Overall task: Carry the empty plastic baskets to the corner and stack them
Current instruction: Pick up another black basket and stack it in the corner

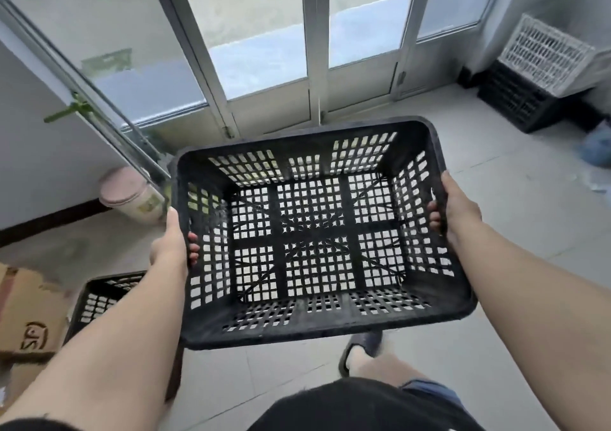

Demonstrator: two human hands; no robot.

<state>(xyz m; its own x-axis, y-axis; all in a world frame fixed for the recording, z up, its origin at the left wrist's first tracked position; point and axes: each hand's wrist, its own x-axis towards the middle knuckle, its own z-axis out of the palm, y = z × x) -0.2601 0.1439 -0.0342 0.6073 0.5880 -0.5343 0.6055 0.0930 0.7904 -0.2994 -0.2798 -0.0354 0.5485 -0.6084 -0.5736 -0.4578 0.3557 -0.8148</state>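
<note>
Arms: both bare from wrist to past the elbow; no watch, bands or rings show.
Left hand (168, 245): bare, no glove.
Right hand (458, 210): bare, no glove.
Top (357, 407): black, plain, seen at the lower edge.
Sleeve (29, 425): black, short, just a strip at the lower left corner.
Shorts (429, 389): blue denim, a small patch beside the top.
Slipper (363, 344): dark, open-toed, on one bare foot.

A pale tiled floor (496, 199) carries stacked black and white crates (529, 80) at 2 o'clock. A pink bin (129, 195) stands at 9 o'clock. Cardboard boxes (29, 315) and another black basket (99, 301) sit at 8 o'clock.
</note>
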